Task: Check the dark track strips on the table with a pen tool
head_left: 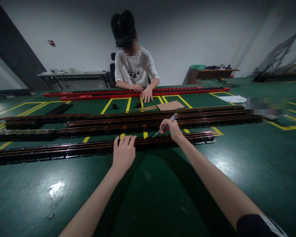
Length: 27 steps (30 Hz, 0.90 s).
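Observation:
My right hand (170, 129) is closed around a screwdriver (159, 131) with a slim metal shaft. Its handle end sticks up above the fingers. The shaft slants down to the left, and its tip is at the nearest long black rail (88, 148); contact is too small to confirm. Across that same rail lies my left hand (124, 151), palm down, with fingers slightly apart and reaching over its far edge; the thumb is hard to make out. Thin copper-coloured lines run along the rail.
More long dark rails (162, 118) lie just beyond. Farther back are a piece of brown cardboard (171, 105), small black blocks (138, 105) and long red trays (88, 96). A co-worker (135, 70) in a white shirt sits opposite, hands near the trays. Yellow tape marks the green table (148, 197).

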Tool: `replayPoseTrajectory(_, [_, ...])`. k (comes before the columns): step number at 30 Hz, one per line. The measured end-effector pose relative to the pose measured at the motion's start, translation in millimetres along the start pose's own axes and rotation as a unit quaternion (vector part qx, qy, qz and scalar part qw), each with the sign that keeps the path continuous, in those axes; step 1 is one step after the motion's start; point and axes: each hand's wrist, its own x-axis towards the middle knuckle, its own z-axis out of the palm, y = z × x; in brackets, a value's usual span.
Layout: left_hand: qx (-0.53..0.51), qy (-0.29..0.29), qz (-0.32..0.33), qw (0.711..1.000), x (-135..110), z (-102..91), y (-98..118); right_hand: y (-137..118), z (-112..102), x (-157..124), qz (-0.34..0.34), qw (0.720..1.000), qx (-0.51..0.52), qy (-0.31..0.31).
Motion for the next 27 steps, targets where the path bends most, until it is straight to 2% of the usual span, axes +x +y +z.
replayPoseTrajectory(7, [-0.008,-0.007,-0.002,1.000,0.7,-1.0,0.6,2.7,1.2,0.3,-0.006,1.000,0.005,-0.012])
replayPoseTrajectory(16, [-0.002,-0.001,-0.017,1.000,0.1,1.0,-2.7,-3.7,11.5,-4.8,-0.011,0.996,0.010,-0.082])
replayPoseTrajectory(27, [-0.072,-0.029,-0.010,0.997,0.1,-2.0,-8.1,-1.4,10.3,-4.2,-0.012,0.997,0.019,-0.077])
